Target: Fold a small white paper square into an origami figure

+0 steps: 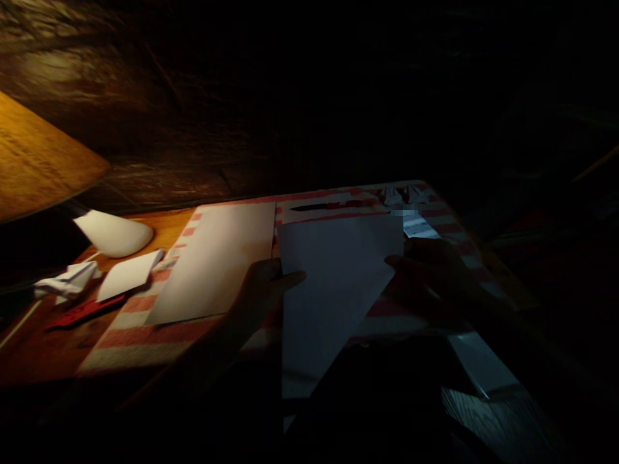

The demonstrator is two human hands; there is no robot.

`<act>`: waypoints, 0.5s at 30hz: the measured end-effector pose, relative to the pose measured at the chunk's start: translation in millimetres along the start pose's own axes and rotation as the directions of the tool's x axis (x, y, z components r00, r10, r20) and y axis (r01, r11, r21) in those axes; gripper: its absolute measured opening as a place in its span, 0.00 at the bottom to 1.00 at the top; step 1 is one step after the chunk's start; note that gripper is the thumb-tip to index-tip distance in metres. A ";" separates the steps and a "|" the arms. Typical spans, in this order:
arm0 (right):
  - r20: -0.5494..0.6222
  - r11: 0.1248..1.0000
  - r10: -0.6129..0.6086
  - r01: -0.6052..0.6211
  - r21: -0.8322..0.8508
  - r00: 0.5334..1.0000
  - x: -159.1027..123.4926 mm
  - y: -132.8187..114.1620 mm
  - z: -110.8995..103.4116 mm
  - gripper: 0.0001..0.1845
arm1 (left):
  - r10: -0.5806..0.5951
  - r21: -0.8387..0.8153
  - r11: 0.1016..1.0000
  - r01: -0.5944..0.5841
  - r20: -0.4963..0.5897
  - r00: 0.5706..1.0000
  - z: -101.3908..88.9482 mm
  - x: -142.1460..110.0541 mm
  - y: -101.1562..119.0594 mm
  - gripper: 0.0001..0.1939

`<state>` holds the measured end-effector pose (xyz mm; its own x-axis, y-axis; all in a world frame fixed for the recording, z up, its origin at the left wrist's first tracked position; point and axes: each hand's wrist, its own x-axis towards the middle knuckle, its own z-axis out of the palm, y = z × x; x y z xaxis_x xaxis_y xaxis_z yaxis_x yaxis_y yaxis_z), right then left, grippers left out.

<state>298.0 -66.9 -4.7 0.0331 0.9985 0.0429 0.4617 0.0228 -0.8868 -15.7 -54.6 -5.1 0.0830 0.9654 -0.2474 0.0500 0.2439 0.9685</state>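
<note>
A white sheet of paper (pixel 333 283) with one corner folded on a slant is held up over a red-and-white checked cloth (pixel 145 335). My left hand (pixel 264 290) pinches its left edge, thumb on top. On the right edge my right hand (pixel 430 270) grips the sheet, fingers curled in deep shadow. A second flat white sheet (pixel 217 261) lies on the cloth just left of my left hand.
The room is very dark. A lampshade (pixel 33 161) glows at the far left. On the wooden table (pixel 43 348) lie a curved white paper shape (pixel 113 233), a small folded paper (pixel 128 274), a crumpled paper (pixel 68 280) and a red object (pixel 84 310). More papers (pixel 333 205) lie at the cloth's far edge.
</note>
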 end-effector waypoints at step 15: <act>0.235 0.875 0.143 -0.234 0.424 0.961 -19.9 4.1 2.3 0.13 | 0.181 0.211 0.959 -0.190 0.061 0.982 -7.6 1.4 2.4 0.05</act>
<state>297.2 -86.5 -10.3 -0.1110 0.9748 -0.1936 0.0205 -0.1925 -0.9811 -23.0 -52.0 -2.9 0.1514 0.9860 -0.0693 0.2426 0.0309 0.9696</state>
